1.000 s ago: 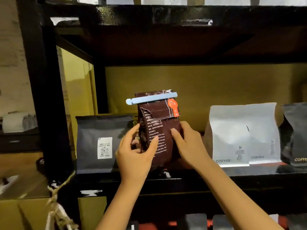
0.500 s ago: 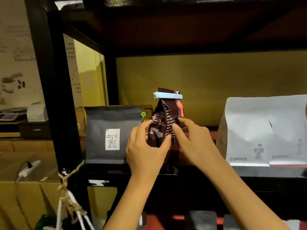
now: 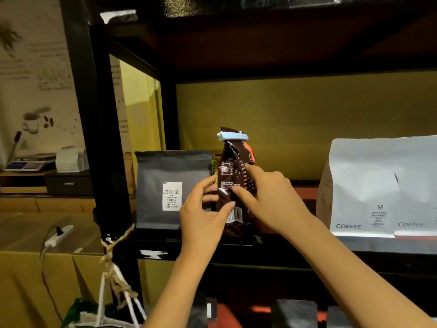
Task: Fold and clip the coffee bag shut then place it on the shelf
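Note:
A dark brown coffee bag (image 3: 233, 171) stands upright on the black shelf (image 3: 236, 247), turned so its narrow side faces me. Its folded top is pinched by a light blue clip (image 3: 233, 136). My left hand (image 3: 203, 214) grips the bag's left side, thumb across the front near the barcode. My right hand (image 3: 269, 197) holds the right side, fingers pressed on the bag's front. The bag's base sits near the shelf's front edge, partly hidden by my hands.
A grey coffee bag (image 3: 170, 188) stands just left of the brown one. White bags marked COFFEE (image 3: 383, 185) stand to the right. A black shelf post (image 3: 94, 114) rises at left. An upper shelf board is overhead; more bags sit on the shelf below.
The brown bag has been rotated from its broad face to its narrow side while both hands stayed on it. My view has moved closer and shifted left.

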